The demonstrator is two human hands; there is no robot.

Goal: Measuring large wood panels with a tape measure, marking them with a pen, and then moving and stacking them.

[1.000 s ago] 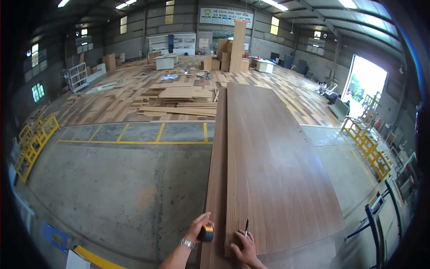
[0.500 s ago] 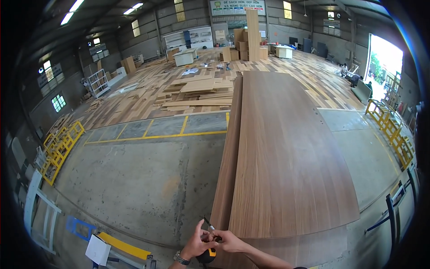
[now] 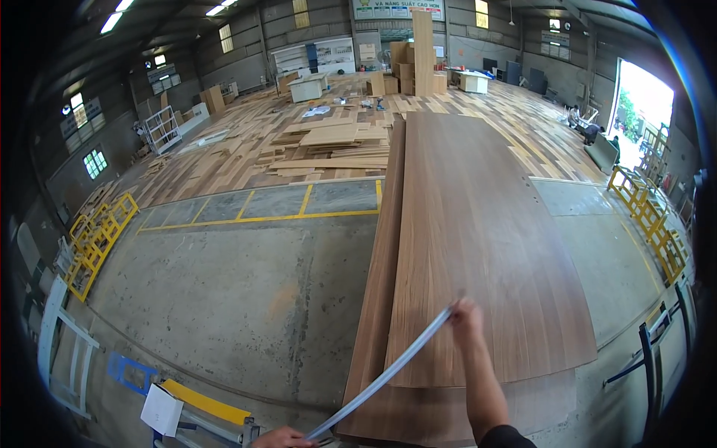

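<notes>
Brown board (image 3: 382, 269), wide brown panel (image 3: 493, 224) atop

Left hand (image 3: 282, 439) cut off by the lower picture edge; its grip on the measuring tape (image 3: 388, 377) cannot be verified. Tape graduations unreadable. Right hand (image 3: 467, 317) blurred, finger positions indeterminate. Tape obscures the upper board's (image 3: 485, 246) left edge toward its near-left corner. Lower board (image 3: 508, 396) largely covered.

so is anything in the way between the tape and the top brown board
Nothing visible lies between them: the silver tape slants from the left hand to the right hand, and the top brown board shows no loose objects.
</notes>
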